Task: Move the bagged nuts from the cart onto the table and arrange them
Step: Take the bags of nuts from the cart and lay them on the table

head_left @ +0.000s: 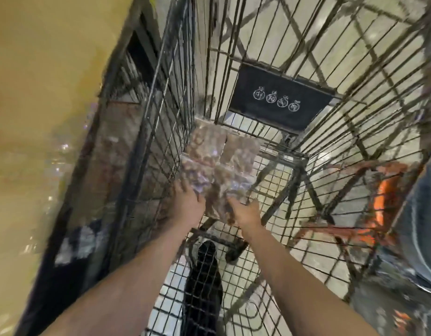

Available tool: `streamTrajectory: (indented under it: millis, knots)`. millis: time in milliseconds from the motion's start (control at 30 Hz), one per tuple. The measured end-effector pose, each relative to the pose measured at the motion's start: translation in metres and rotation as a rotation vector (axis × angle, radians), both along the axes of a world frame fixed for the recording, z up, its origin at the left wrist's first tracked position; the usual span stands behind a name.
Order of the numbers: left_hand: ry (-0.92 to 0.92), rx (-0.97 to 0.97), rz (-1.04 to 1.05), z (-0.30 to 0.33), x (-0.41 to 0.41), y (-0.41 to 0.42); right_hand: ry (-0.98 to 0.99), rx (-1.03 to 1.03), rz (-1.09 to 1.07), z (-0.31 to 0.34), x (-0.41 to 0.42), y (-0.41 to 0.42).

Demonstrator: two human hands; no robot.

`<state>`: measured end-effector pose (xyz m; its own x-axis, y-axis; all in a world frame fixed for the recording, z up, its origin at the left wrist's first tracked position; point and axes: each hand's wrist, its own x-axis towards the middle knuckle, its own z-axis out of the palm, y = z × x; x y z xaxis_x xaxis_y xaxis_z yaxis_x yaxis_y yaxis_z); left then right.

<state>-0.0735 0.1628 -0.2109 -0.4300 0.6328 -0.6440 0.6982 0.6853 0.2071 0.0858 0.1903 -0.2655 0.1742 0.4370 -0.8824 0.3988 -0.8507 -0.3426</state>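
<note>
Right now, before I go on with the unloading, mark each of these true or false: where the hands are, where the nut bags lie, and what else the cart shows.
1. Both hands reach down into the wire cart. True.
2. The bagged nuts already lie on the table. False: they lie on the cart's wire floor, against its left wall.
3. The left hand and right hand are both at the near edge of the closest bag. True, though blur hides whether the fingers have closed.
4. A black panel with four white round icons hangs on the cart's far end. True.
5. The cart holds only one bag. False: several clear bags lie overlapping.
</note>
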Motion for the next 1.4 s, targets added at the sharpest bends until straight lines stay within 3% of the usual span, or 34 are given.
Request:
streamTrajectory:
  millis: [167, 300, 500, 700, 800, 967, 1133, 1300, 1400]
  knots:
    - [-0.042, 0.013, 0.233, -0.024, -0.007, 0.017, 0.027, -0.098, -0.127, 0.012, -0.012, 0.017]
    - [-0.015, -0.015, 0.227, -0.033, -0.007, 0.022, 0.144, -0.051, -0.232, 0.008, -0.016, 0.019]
    - [-0.007, 0.013, 0.133, -0.034, -0.004, 0.013, 0.16, 0.08, -0.193, 0.018, -0.004, 0.004]
    - [-0.417, -0.069, 0.552, -0.014, -0.008, 0.01, 0.144, -0.005, -0.179, 0.047, 0.022, -0.01]
    - [-0.551, -0.142, 0.643, 0.011, -0.005, -0.015, 0.124, 0.017, -0.168, 0.079, 0.04, -0.02]
    - [-0.912, -0.248, 0.825, 0.077, -0.002, -0.064, 0.282, 0.033, -0.138, 0.143, 0.079, -0.041]
    - [-1.138, -0.085, 0.854, 0.165, 0.015, -0.118, 0.545, 0.002, -0.077, 0.225, 0.096, -0.067]
    - [-1.186, 0.135, 0.929, 0.223, 0.032, -0.168, 0.752, 0.026, -0.018, 0.293, 0.111, -0.092]
    - [-1.334, 0.269, 0.978, 0.255, 0.052, -0.201, 0.836, 0.04, 0.019, 0.321, 0.129, -0.115]
